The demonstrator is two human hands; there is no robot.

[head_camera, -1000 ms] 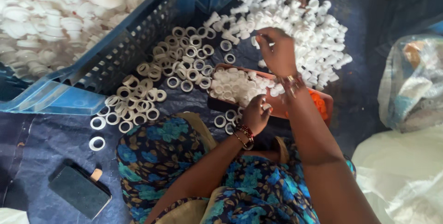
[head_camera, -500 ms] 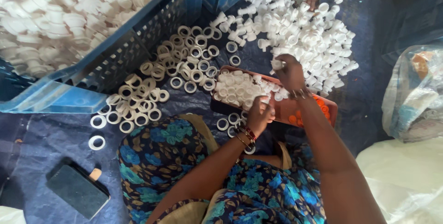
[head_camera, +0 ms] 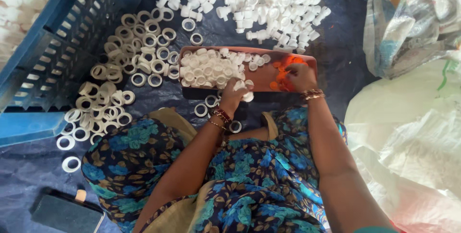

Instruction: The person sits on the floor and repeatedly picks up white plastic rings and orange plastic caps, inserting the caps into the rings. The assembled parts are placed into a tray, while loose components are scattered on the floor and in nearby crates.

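The person sat on a dark blue tarpaulin with a shallow orange tray lying just in front of the knees. The left hand was at the tray's near edge, its fingers curled closed around a small white plastic cap. The right hand rested inside the right end of the tray, fingers bent down onto a small cluster of orange pieces; whether it actually gripped one could not be told. The left part of the tray was filled with a heap of white caps.

Beyond the tray lay a broad pile of white spouted fittings, and to the left a spread of white plastic rings ran along the side of a blue plastic crate, with a few rings just beside the left wrist. A clear plastic bag and a white sack lay to the right, well apart from the tray. A dark phone lay at the lower left, near the person's patterned blue dress.
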